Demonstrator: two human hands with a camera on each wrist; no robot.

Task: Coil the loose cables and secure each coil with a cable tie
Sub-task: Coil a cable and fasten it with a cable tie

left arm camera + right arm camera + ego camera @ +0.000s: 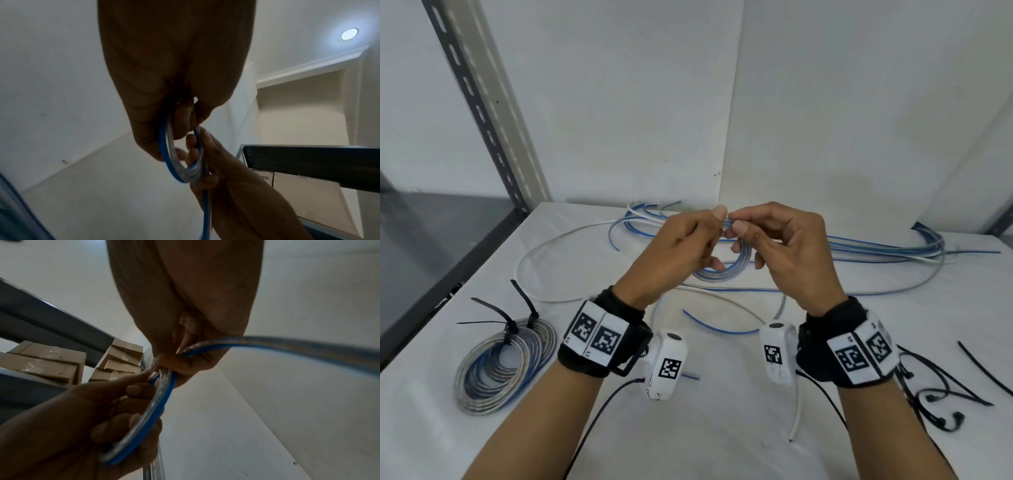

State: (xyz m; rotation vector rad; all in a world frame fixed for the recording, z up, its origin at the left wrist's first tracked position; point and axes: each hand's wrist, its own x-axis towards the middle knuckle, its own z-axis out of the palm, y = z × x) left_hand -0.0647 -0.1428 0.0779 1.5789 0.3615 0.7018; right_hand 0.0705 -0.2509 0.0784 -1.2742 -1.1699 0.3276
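Both hands are raised over the middle of the white table [722,428] and hold a small coil [726,270] of clear cable with a blue stripe. My left hand [688,243] grips one side of the coil [174,162], fingers curled round its loops. My right hand [767,240] pinches the top of the coil [156,394] between thumb and forefinger, and the free cable run [287,344] leads off to the right. Loose blue-and-clear cables [876,250] lie across the back of the table. Black cable ties [945,394] lie at the right edge.
A larger finished coil [503,359] bound with black ties lies at the front left. A slotted metal shelf post [479,106] rises at the back left, and white walls close the back and right. Cardboard boxes [51,361] sit on a shelf nearby.
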